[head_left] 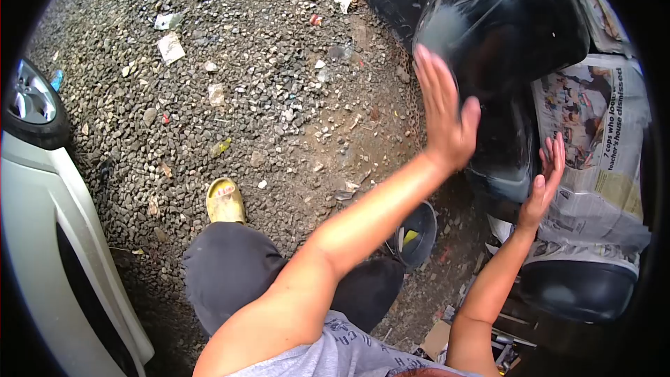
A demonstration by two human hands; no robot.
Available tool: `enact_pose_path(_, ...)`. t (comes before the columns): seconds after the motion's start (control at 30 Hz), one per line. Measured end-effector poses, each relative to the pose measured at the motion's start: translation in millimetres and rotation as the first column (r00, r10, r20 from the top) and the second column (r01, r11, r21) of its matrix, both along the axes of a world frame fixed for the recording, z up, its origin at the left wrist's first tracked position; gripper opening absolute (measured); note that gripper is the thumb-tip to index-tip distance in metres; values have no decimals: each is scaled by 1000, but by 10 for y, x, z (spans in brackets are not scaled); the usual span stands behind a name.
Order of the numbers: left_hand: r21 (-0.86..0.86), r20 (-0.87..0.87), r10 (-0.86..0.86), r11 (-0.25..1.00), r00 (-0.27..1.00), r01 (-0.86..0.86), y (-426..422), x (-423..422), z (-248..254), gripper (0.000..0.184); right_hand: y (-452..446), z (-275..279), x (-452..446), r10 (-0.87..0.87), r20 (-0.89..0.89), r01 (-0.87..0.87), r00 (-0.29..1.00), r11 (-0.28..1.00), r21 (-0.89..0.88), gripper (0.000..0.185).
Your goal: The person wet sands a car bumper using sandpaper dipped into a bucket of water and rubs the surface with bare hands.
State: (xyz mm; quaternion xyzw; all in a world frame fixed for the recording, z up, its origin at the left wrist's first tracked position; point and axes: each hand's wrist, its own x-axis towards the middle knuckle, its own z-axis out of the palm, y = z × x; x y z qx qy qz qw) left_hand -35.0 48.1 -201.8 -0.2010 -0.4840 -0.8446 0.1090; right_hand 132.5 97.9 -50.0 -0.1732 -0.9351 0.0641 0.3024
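My left hand (447, 112) is raised with its fingers stretched out and its thumb apart, over the edge of a glossy black curved panel (509, 35). Whitish smears and light reflections show on the panel. Farther right and lower, my right hand (546, 185) also has its fingers extended, between the black part and newspaper sheets (593, 139). Neither hand holds anything. Whether either touches the panel, I cannot tell. Below the newspaper sits a rounded black part (579, 290).
Gravel ground (279, 63) with scraps of litter lies to the left. A dark bucket (417, 237) with something yellow-green inside stands near my knee. A pale car (63, 258) and a wheel (33, 105) are at the far left. Tools and cardboard lie lower right.
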Motion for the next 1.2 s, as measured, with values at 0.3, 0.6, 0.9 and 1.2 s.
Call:
enact_pose_path(0.3,40,156,-81,996,984,76,27,-447,38,73,-25,-10,-3,-15,9,15,1000,999,39,73)
enact_pose_path(0.6,318,424,-509,858,749,403,20,786,6,77,-30,-23,-22,-41,-2,41,999,997,62,74)
enact_pose_path(0.9,45,57,-188,982,981,185,20,708,-122,81,-16,-32,21,-52,1,51,999,995,86,73)
enact_pose_path(1.2,-66,-257,26,997,966,-44,-122,-485,341,77,-29,-5,-5,-26,8,25,1000,993,115,73)
